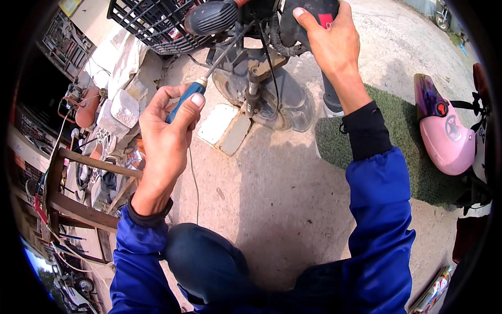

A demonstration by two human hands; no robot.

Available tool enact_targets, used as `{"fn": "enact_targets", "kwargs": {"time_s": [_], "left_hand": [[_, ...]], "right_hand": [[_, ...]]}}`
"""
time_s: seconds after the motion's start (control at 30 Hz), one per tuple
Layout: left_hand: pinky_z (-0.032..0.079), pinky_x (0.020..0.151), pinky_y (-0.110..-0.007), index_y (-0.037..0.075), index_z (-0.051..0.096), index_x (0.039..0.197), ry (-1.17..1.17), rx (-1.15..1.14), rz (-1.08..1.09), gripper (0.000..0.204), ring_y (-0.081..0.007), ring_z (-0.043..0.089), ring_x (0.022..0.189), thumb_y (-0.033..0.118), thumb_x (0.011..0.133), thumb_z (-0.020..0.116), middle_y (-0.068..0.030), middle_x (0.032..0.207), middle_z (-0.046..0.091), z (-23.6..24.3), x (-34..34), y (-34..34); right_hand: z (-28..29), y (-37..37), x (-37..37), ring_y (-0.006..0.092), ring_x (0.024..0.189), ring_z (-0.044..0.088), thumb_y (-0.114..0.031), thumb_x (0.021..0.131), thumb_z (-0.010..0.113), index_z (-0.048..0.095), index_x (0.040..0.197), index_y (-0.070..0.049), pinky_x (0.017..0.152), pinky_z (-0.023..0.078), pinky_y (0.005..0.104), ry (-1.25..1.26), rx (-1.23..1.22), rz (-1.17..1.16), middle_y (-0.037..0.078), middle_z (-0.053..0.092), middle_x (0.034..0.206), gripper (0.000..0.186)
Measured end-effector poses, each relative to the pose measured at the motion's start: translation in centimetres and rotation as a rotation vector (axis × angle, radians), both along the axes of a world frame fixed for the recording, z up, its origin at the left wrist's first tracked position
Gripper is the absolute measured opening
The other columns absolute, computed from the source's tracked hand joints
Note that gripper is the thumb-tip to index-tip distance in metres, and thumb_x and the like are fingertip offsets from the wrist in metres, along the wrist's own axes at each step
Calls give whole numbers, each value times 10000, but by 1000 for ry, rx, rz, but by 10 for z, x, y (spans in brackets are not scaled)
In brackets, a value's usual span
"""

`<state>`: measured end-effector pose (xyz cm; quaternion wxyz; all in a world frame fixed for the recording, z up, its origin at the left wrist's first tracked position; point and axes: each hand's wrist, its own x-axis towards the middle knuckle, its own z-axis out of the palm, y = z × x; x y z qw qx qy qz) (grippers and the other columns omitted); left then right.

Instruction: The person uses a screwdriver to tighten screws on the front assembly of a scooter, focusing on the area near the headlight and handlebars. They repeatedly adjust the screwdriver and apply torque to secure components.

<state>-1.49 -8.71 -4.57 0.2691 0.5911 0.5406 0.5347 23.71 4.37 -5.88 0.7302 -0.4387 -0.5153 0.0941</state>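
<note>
Head view. The person crouches on bare concrete [272, 209] in front of a small electric scooter [261, 78] and works at its front end. The two hands are well apart.

The left hand [164, 136] is closed around the blue handle of a screwdriver [185, 102]; the thumb lies along the grip. The thin steel shaft runs up and to the right, toward the steering column behind the black wire basket [151, 26]. The tip is hidden among the cables, so I cannot tell what it bears on.

The right hand [332, 44] is clamped over the dark front cowl [308, 15] of the scooter, thumb on its near face, fingers wrapped over the top. It appears to steady the part.

Handling, as judged: the screwdriver is light and rigid, with a rubbery grip that should not slip; it is best held at the handle, as now. The cowl looks like thin moulded plastic, stiff but liable to crack if levered, so it should be taken by its broad edge. The corrugated cable sleeve [282, 47] beneath it is soft and easily snagged.

Also noted: front wheel [272, 104] below, green mat [397, 152] to the right, pink scooter [444, 125] at the right edge, wooden frame [78, 183] at left.
</note>
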Motion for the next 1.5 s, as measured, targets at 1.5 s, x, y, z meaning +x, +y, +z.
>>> {"fn": "enact_targets", "kwargs": {"time_s": [1.5], "left_hand": [[486, 756, -243, -52, 585, 1255, 282, 205, -98, 402, -121, 640, 802, 82, 912, 746, -134, 919, 720, -82, -56, -20]], "right_hand": [[-30, 10, -33, 389, 1367, 401, -156, 675, 898, 262, 1573, -27, 1151, 349, 472, -533, 467, -424, 269, 363, 1480, 1108]]}}
